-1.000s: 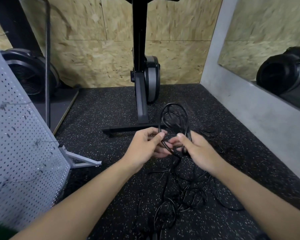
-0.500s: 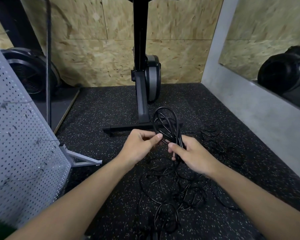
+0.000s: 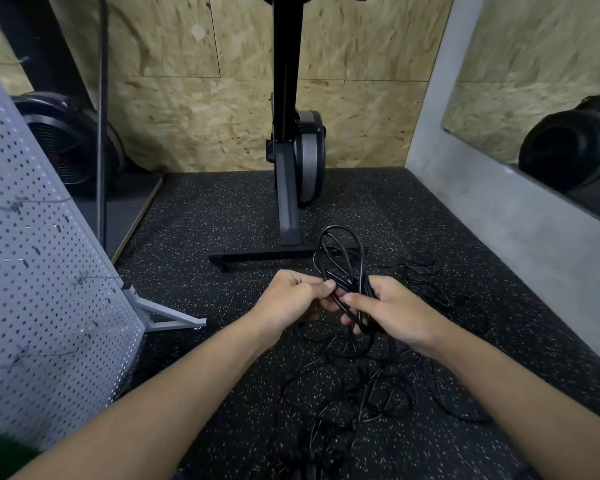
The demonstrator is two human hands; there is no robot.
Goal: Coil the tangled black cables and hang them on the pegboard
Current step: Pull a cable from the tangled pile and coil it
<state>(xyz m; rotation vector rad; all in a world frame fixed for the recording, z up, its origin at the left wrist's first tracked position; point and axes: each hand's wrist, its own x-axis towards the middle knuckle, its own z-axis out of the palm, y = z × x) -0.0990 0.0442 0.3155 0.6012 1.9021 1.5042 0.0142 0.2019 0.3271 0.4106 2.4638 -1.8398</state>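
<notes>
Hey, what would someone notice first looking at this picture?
Mid-frame, the left hand and right hand both grip a black cable coil, its loops standing up between them. Below, tangled black cables sprawl over the speckled floor, and a white pegboard leans at the left edge.

The cables [image 3: 344,281] have a smooth, slightly glossy black sheath. The floor [image 3: 222,216] is matt black rubber, grainy and flecked pale. The wall [image 3: 187,116] is rough strand board; the pegboard [image 3: 42,271] looks like matt pale painted metal, perforated.
</notes>
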